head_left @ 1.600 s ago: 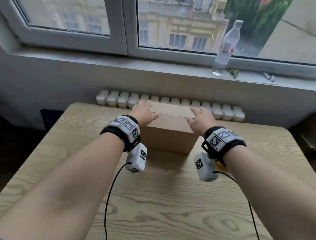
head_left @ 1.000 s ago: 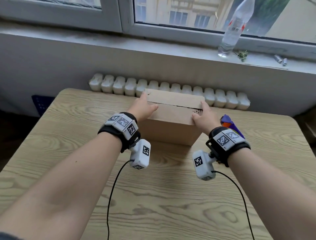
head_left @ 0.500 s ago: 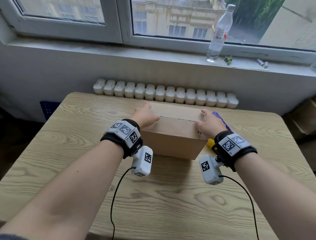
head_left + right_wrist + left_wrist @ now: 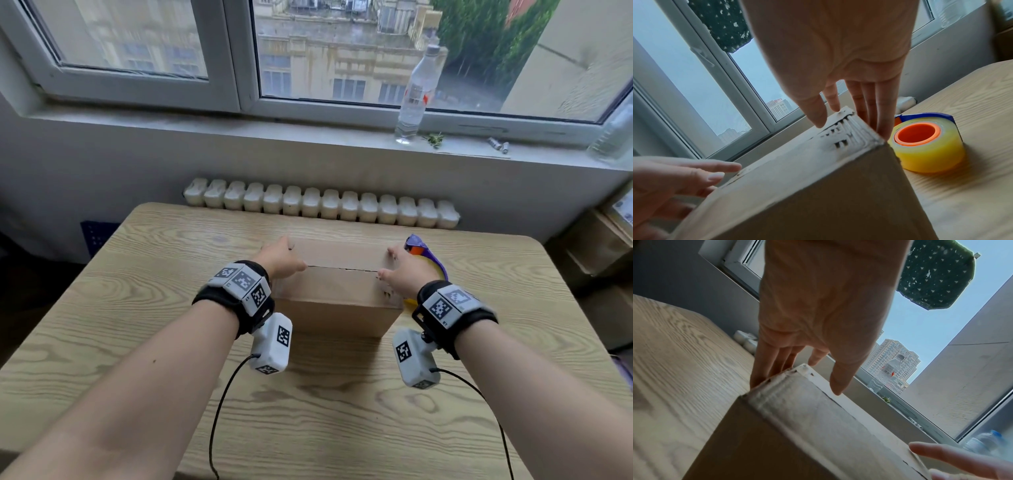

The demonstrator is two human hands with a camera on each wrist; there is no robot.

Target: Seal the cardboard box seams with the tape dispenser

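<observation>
A plain cardboard box [image 4: 337,301] stands mid-table with both top flaps down and a dark seam [image 4: 342,268] running left to right between them. My left hand [image 4: 286,255] is flat against the box's left end; its fingers [image 4: 764,366] reach straight down that side and the thumb [image 4: 838,379] lies on top. My right hand [image 4: 390,263] mirrors it on the right end, fingers [image 4: 881,113] straight down the side, thumb [image 4: 816,112] on top. The tape dispenser [image 4: 426,257], blue with a yellowish roll [image 4: 927,149] and orange core, lies on the table just right of the box, untouched.
The wooden table [image 4: 308,411] has bare surface in front of and beside the box. A white radiator [image 4: 322,204] runs behind its far edge. A water bottle [image 4: 416,92] stands on the windowsill. Cardboard boxes [image 4: 603,246] are stacked at the right.
The box now sits nearer to me, farther from the table's far edge, with both hands still on its ends. The tape dispenser has come into view beside its right end.
</observation>
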